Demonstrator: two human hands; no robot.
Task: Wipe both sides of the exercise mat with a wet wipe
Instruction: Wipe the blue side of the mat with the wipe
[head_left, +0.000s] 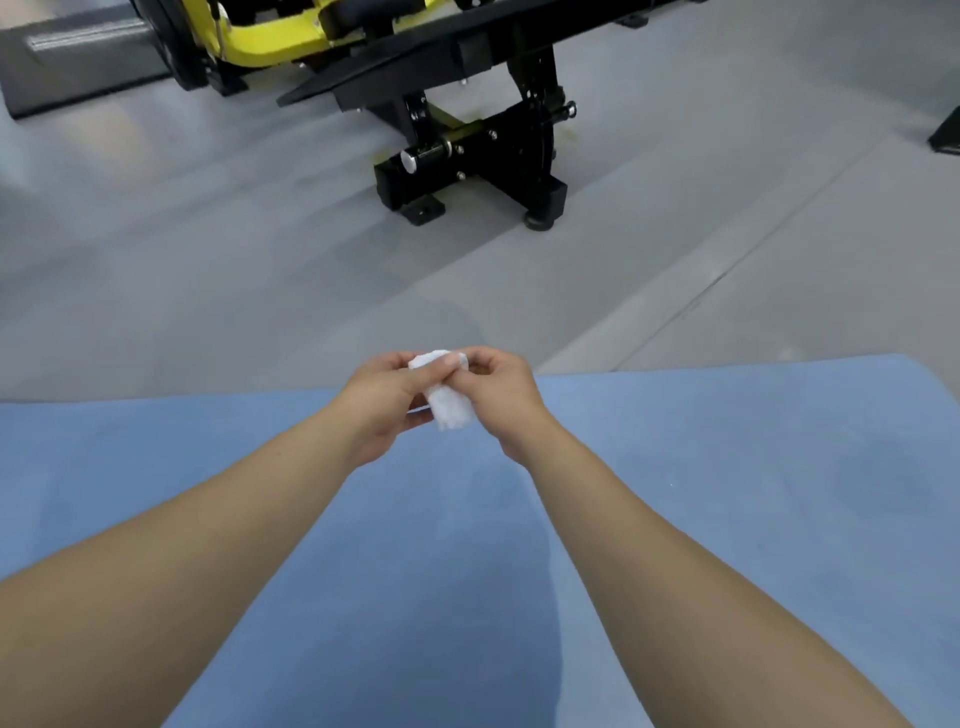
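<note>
**Both hands on the wipe above the mat**

I see both bare forearms reaching out over the blue mat (727, 493), which lies flat on the grey floor (208, 260). The left hand (382, 402) and right hand (501, 397) meet near the mat's far edge, and both pinch a bunched white wipe (448, 400) between them, held up off the mat. A darker patch shows on the mat below the arms. Beyond the mat stands a black and yellow machine (467, 150), well apart from the hands.
</note>
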